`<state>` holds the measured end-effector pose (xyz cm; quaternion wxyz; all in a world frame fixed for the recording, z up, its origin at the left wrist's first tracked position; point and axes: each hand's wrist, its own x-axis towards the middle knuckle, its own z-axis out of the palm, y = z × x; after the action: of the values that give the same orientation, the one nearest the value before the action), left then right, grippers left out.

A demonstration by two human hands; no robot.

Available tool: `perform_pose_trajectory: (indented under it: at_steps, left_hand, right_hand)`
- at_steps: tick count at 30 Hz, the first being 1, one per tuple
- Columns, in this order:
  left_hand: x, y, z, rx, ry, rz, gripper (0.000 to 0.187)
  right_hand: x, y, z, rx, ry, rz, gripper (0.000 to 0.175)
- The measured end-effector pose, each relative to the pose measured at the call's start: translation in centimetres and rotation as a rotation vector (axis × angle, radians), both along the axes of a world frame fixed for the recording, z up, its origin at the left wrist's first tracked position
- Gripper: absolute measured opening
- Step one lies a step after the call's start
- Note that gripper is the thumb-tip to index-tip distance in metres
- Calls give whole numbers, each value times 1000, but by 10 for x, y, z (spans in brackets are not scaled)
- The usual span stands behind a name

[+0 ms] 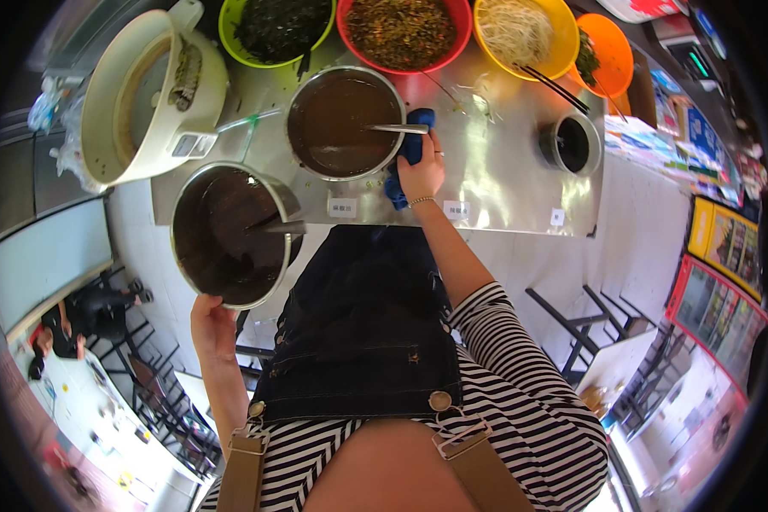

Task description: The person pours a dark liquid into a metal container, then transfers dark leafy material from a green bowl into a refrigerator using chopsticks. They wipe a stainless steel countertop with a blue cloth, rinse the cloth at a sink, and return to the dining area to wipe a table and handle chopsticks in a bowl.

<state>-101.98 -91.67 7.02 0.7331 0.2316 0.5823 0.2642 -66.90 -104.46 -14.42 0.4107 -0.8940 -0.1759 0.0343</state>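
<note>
My left hand [214,326] grips the near rim of a metal pot [285,195] of dark brown liquid. This pot is at the left of the counter's front edge; whether anything supports it from below cannot be seen. A metal handle [285,226] sticks out of it to the right. On the steel counter, a second metal pot [345,177] holds brown liquid, and a metal utensil's handle [397,128] rests over its right rim. Against that side lies a bunched blue cloth [395,189], with my right hand [424,168] closed on it, fingertips partly hidden.
Along the back stand a green bowl [225,35] of dark strips, a pink-red bowl [404,70], a yellow bowl [566,38] with chopsticks [557,89], and an orange bowl [614,51]. A large cream tub [198,89] is at left, a small metal pot [550,146] at right. A person [70,326] sits behind.
</note>
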Motion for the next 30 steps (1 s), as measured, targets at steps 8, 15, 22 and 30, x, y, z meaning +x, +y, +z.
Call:
perform_pose_trajectory:
  at_steps: [8,15,22,30]
  left_hand:
    - [-1,33,-12,39,27,-4,30]
    - [13,29,-20,19,3,5,31]
    - [37,8,-15,-29,-9,91,33]
    - [49,-12,-11,-20,-25,148,32]
  right_hand:
    - [25,-51,15,519,73,-455,61]
    - [114,-66,-9,-31,40,-751,75]
    - [170,-33,-17,-173,21,-381,83]
    - [206,-3,-7,-214,-38,232,71]
